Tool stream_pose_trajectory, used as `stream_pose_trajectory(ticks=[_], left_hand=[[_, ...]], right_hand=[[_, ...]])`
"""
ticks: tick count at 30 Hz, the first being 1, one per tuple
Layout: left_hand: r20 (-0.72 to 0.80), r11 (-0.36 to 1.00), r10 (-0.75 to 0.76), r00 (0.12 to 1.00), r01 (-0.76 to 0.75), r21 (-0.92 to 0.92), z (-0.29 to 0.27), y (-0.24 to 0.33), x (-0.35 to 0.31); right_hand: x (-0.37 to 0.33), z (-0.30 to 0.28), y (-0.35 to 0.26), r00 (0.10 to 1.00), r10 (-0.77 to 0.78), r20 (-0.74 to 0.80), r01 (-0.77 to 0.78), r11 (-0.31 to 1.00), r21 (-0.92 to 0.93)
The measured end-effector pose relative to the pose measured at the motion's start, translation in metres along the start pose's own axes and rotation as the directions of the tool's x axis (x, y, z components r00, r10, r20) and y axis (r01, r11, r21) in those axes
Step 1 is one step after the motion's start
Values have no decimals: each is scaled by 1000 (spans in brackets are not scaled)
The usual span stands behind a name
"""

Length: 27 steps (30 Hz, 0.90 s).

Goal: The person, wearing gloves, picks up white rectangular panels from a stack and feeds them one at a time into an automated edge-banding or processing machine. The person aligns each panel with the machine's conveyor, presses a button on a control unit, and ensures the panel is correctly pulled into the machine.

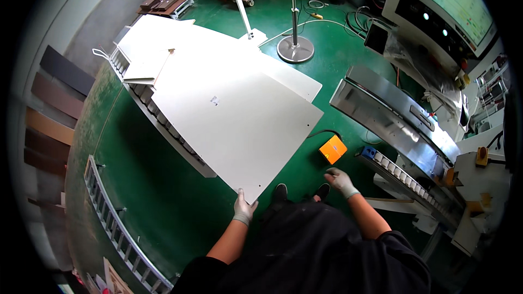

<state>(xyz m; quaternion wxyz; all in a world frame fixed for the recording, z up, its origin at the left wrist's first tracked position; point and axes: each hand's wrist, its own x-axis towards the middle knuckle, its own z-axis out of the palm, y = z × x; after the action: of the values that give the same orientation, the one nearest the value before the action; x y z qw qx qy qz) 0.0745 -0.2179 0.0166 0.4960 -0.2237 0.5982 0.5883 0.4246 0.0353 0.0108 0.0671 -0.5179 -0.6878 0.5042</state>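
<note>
A large white panel (245, 125) with a small printed sticker and a few small holes lies over a stack of other white panels (289, 79). The stack rests on a roller conveyor (185, 152). At the near corner of the top panel, my left hand (245, 207), in a pale glove, grips the edge with the thumb on the upper face. My right hand (342, 182), also gloved, hangs in the air by my right side with loosely bent fingers and nothing in it. Closest to that hand is an orange box (333, 149) on the floor, not touched.
On the right stands a metal machine (392, 122) with a row of white rollers (406, 177) and a screen (457, 2) above. A standing fan (295, 49) is ahead. A curved roller track (117, 226) runs along the lower left. Cables cross the green floor.
</note>
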Motion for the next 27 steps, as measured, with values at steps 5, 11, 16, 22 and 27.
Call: stream_pose_trajectory(ticks=[5, 11, 16, 22, 27], left_hand=[[-15, 995, -95, 995, 95, -6, 15, 11, 6], [-111, 984, -166, 980, 172, 45, 9, 32, -6], [30, 985, -85, 996, 80, 152, -16, 75, -47], [349, 991, -110, 931, 75, 113, -9, 125, -107], [459, 957, -280, 843, 209, 200, 23, 127, -122]], right_hand=[[-1, 66, -52, 976, 5, 216, 22, 992, -124], [-47, 103, -87, 912, -200, 359, 189, 980, 66], [-51, 104, -136, 835, -93, 543, -64, 963, 263], [-43, 129, -232, 794, -482, 372, 253, 817, 518], [-32, 150, -262, 952, -220, 212, -49, 575, 817]])
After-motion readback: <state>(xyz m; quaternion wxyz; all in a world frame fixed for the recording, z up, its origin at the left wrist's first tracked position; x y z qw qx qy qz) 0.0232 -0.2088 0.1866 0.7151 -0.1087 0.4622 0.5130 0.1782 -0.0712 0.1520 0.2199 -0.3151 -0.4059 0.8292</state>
